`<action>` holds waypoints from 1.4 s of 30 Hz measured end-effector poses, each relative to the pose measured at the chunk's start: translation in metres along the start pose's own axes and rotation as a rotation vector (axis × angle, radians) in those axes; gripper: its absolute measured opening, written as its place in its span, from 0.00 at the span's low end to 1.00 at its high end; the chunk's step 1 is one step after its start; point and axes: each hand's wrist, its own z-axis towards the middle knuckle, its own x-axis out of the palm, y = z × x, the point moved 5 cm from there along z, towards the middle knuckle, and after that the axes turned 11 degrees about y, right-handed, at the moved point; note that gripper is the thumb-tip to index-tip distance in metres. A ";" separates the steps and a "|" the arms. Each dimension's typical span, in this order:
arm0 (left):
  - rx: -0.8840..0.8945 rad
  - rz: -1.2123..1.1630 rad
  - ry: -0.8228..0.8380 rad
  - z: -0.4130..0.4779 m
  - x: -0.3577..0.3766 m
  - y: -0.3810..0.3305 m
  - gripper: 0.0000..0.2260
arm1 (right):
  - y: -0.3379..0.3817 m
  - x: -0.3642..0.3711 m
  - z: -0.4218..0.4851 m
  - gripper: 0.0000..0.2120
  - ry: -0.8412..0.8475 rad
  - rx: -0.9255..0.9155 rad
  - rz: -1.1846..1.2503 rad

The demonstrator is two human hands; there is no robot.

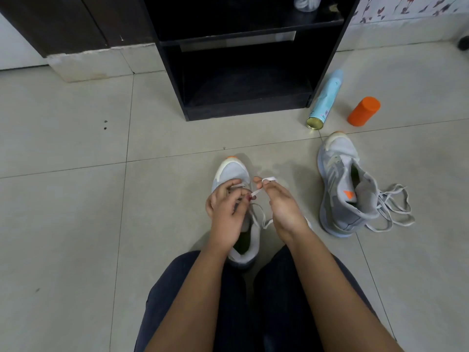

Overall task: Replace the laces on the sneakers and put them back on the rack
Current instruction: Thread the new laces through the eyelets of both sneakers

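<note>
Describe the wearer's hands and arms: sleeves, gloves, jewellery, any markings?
No gloves on the left hand or right hand; no rings or watch visible. Forearms uncovered, no sleeves in view. Dark red polish on left-hand nails. Dark trousers below.

The floor (76, 224) is laid with large pale grey tiles, divided by thin dark grout lines. A black rack (172, 80) with open shelves is set at the far side. Dark brown wooden panels (76, 21) are carried on a chipped pale plinth (88, 64) at left. A floral-patterned wall (406, 6) is seen at upper right.
</note>
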 end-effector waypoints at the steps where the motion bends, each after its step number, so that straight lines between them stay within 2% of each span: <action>1: -0.009 0.006 -0.019 0.000 -0.003 0.001 0.08 | 0.004 -0.006 0.000 0.12 -0.020 -0.010 0.043; 4: -0.054 0.030 -0.073 -0.002 -0.010 0.005 0.07 | 0.017 -0.032 0.005 0.11 -0.118 -0.117 0.210; 6: -0.038 0.051 -0.064 -0.002 -0.009 0.001 0.08 | 0.026 -0.038 0.004 0.11 -0.152 -0.155 0.133; 9: 0.052 -0.020 -0.008 -0.003 -0.001 -0.021 0.12 | 0.020 -0.012 -0.004 0.12 -0.040 -0.125 -0.088; 11: 0.075 -0.097 0.008 -0.005 0.004 -0.032 0.11 | 0.011 0.007 -0.007 0.12 0.060 -0.103 -0.099; 13: 0.054 -0.113 0.002 -0.007 0.003 -0.033 0.14 | 0.009 0.009 -0.006 0.12 0.071 -0.088 -0.016; 18: -0.034 0.017 0.014 -0.007 -0.001 -0.013 0.13 | 0.007 -0.031 0.004 0.09 -0.123 -0.036 0.275; 21: -0.086 0.044 -0.084 -0.006 -0.008 -0.006 0.15 | 0.013 -0.036 -0.002 0.08 -0.200 -0.070 0.143; 24: -0.021 0.010 -0.085 -0.006 -0.006 -0.018 0.15 | 0.012 -0.001 -0.011 0.10 -0.050 -0.057 0.042; 26: 0.024 -0.052 -0.047 -0.008 0.000 -0.027 0.16 | 0.003 0.019 -0.015 0.11 0.042 -0.019 0.068; 27: 0.022 -0.064 -0.048 -0.010 0.002 -0.028 0.17 | -0.001 0.021 -0.013 0.11 0.037 0.002 0.116; 29: -0.003 -0.043 -0.046 -0.012 0.001 -0.024 0.19 | 0.000 0.009 -0.006 0.12 -0.042 0.028 0.214; 33: -0.027 0.043 -0.017 -0.018 -0.006 -0.013 0.15 | 0.001 -0.040 0.007 0.11 -0.239 0.003 0.486; 35: -0.033 0.102 -0.040 -0.020 -0.010 -0.012 0.15 | 0.000 -0.055 0.005 0.09 -0.298 -0.003 0.427; 37: -0.030 0.147 -0.056 -0.019 -0.009 -0.015 0.17 | -0.002 -0.046 0.001 0.08 -0.262 0.046 0.252; 39: -0.032 0.133 -0.048 -0.015 -0.003 -0.020 0.18 | -0.005 -0.019 -0.003 0.10 -0.132 0.088 0.148; 42: -0.030 0.029 -0.035 -0.014 0.003 -0.026 0.15 | -0.013 0.013 -0.009 0.12 0.021 0.112 0.253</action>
